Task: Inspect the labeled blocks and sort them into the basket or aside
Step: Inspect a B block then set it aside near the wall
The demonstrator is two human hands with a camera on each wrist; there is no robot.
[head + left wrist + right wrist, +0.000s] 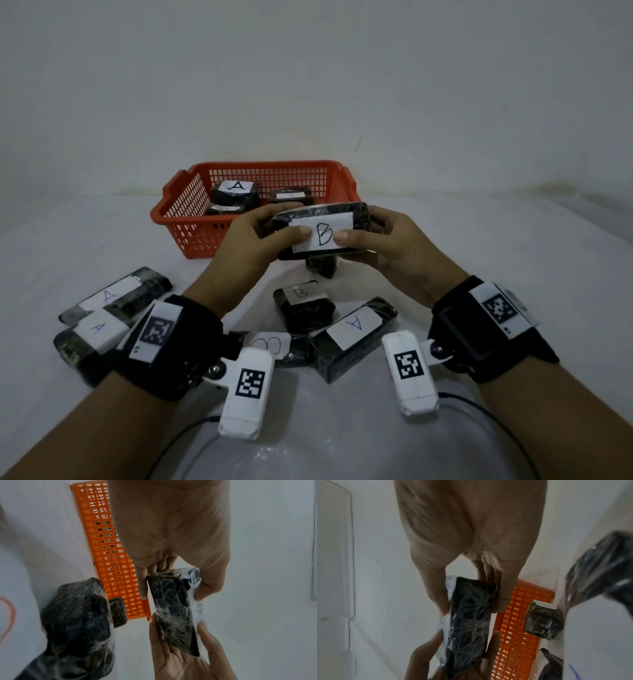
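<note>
Both hands hold one dark rectangular block wrapped in clear film (356,219), raised just in front of the red plastic mesh basket (178,219). At the block's left end the left hand (246,236) grips it, thumb pressed on the white paper label (322,233) and fingers curled behind; the right hand (394,246) grips the right end the same way, its thumb on the label's other side. A handwritten letter B shows on the label, facing the person, between the two thumbs. From the left wrist view the block (173,609) is seen edge-on, pinched between thumb and fingers of both hands; the right wrist view shows the same grip on the block (471,622).

Inside the basket lie three dark wrapped blocks, the clearest one labelled A (236,193). On the white table (513,257), nearer the person than the basket, lie more wrapped blocks: a small dark one (322,265) just under the held block, one labelled B (303,305), one labelled A (352,339) beside it, one with a red B (270,342), and two labelled A (113,298) (92,332) off to the basket's near left.
</note>
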